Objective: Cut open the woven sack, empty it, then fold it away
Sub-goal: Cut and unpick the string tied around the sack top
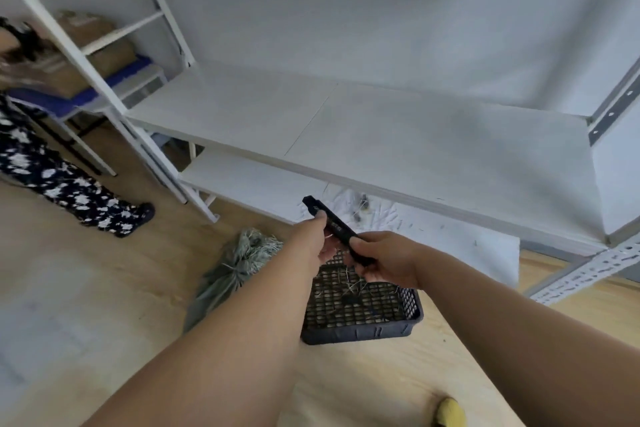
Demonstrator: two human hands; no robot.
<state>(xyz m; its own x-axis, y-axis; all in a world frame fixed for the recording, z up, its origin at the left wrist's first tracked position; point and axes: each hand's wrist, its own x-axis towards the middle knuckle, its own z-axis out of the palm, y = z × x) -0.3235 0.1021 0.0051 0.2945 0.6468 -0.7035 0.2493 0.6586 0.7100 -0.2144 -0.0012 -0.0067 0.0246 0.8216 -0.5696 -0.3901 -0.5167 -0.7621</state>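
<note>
Head view — cutter (333, 227) (black) between fingers (358, 246)

White metal shelving (381, 135) spans the far side above a wooden floor (86, 288). A black perforated crate (360, 322) sits near centre. Far left: cardboard boxes (93, 45) and a second person's patterned trousers (52, 177).
</note>
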